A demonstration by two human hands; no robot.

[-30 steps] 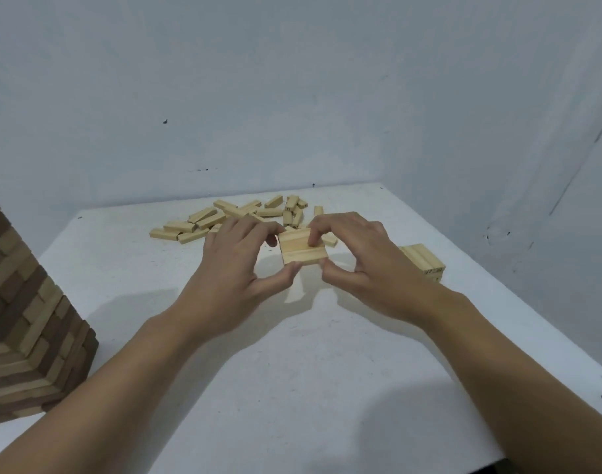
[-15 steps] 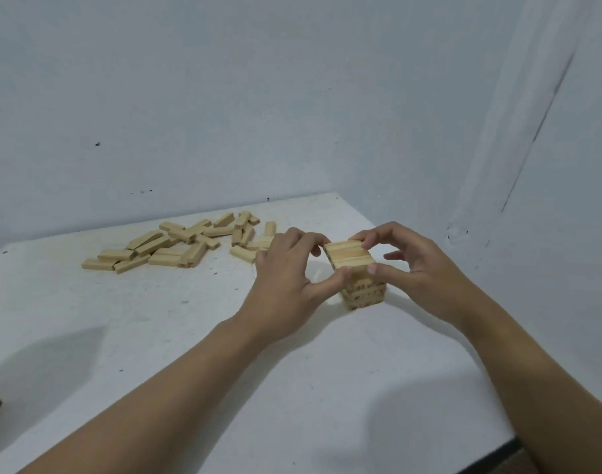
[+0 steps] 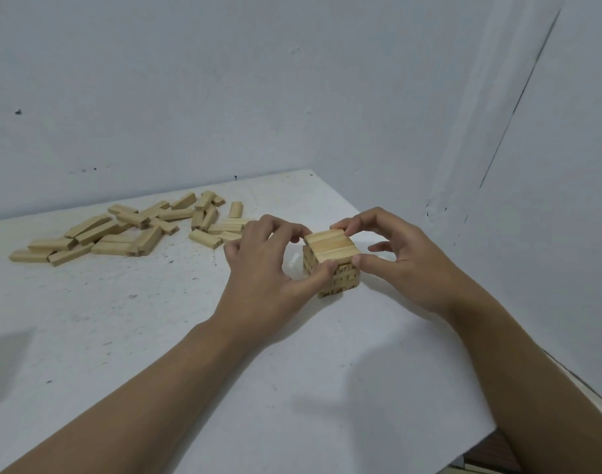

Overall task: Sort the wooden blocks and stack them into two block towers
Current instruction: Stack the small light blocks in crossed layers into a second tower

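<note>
White table, speckled with dark marks, across the whole lower view. Pale wall behind and along the right.

At ten o'clock from the build, near the table's far edge: loose pile of light wooden blocks, lying flat and criss-crossed, some touching, a few resting on others, well apart from the stack.

Left hand at nine o'clock of the build, forearm reaching in from seven. Right hand at three o'clock, forearm in from five.

Between the two hands: short tower of light blocks, upright on the table near its right edge, several layers high, dark printing on the block ends, too small to read.

On the stack: top layer, three blocks side by side, roughly square with the layers beneath.

Left thumb and fingertips curled, pinching that layer from its nine o'clock side. Right thumb and forefinger curled, pinching it from three o'clock, remaining right fingers spread loose behind.

Reads as seating or squaring the layer, not carrying it; full contact underneath not clear from here.

Progress, as a judgement: early on this tower, given the low height and the many blocks lying loose in the pile. No second tower in view, so no telling its state. Left to do: let go, fetch more blocks from ten o'clock, lay further crosswise layers.
</note>
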